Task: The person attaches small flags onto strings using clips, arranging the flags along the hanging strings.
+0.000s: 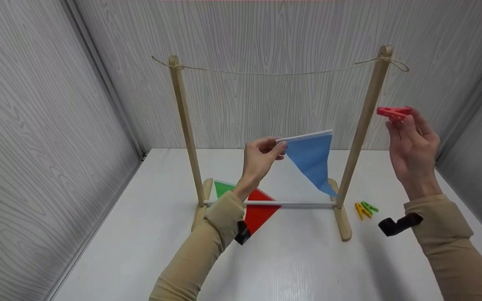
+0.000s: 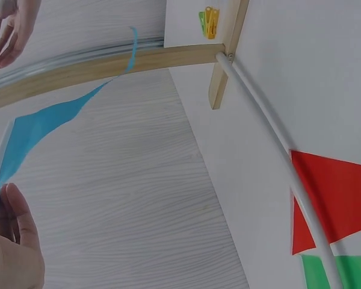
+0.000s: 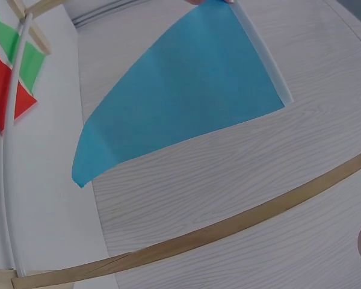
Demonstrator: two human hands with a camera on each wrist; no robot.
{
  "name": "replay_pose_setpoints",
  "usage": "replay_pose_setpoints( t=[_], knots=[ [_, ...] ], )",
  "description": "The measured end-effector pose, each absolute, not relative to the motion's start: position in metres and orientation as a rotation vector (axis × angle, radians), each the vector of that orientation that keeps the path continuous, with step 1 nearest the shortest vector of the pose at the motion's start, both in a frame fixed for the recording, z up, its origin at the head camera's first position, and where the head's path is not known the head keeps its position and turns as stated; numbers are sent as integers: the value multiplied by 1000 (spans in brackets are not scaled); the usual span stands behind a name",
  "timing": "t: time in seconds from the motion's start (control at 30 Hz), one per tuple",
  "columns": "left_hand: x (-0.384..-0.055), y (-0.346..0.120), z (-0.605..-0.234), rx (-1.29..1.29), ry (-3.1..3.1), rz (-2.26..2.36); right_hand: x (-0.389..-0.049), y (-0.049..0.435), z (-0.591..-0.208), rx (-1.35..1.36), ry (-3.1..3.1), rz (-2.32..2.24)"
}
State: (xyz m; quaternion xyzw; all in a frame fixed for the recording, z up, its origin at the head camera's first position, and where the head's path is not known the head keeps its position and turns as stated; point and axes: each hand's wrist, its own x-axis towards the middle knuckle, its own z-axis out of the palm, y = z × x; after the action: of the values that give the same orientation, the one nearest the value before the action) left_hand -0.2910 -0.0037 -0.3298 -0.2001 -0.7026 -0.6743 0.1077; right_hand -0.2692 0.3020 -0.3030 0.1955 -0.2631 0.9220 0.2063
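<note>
My left hand pinches the left end of a blue triangular pennant by its white top edge. The pennant hangs in the air inside a wooden frame, its tip trailing down to the right near the right post. Off to the right of that post, my right hand holds a red clothespin between fingertips and thumb. Above both hands a thin string runs between the tops of the two posts. In the right wrist view the pennant fills the middle, while only a sliver of the right hand shows.
A red pennant and a green pennant lie on the white table under the frame's white rod. Yellow and green clothespins lie right of the frame. The right post stands between the hands.
</note>
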Motion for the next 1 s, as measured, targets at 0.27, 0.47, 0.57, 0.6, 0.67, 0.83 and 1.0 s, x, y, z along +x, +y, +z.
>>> replay_pose_setpoints(
  t=[0.27, 0.47, 0.57, 0.6, 0.67, 0.83, 1.0],
  knots=[
    [-296, 0, -312, -578, -2007, -1996, -273, 294, -274, 659, -792, 2432],
    [-297, 3, -301, -567, -2016, -1964, -277, 291, -262, 653, -878, 2307],
    [-298, 5, -295, -563, -2023, -1940, -277, 290, -258, 659, -880, 2299],
    [-298, 5, -294, -563, -2022, -1939, -277, 290, -256, 662, -873, 2306],
    [-299, 7, -290, -563, -2016, -1937, -277, 289, -252, 669, -861, 2314],
    [-300, 11, -282, -544, -2000, -1943, -277, 288, -239, 661, -853, 2298],
    [-302, 15, -273, -535, -1969, -1966, -278, 288, -226, 662, -778, 2324]
  ],
)
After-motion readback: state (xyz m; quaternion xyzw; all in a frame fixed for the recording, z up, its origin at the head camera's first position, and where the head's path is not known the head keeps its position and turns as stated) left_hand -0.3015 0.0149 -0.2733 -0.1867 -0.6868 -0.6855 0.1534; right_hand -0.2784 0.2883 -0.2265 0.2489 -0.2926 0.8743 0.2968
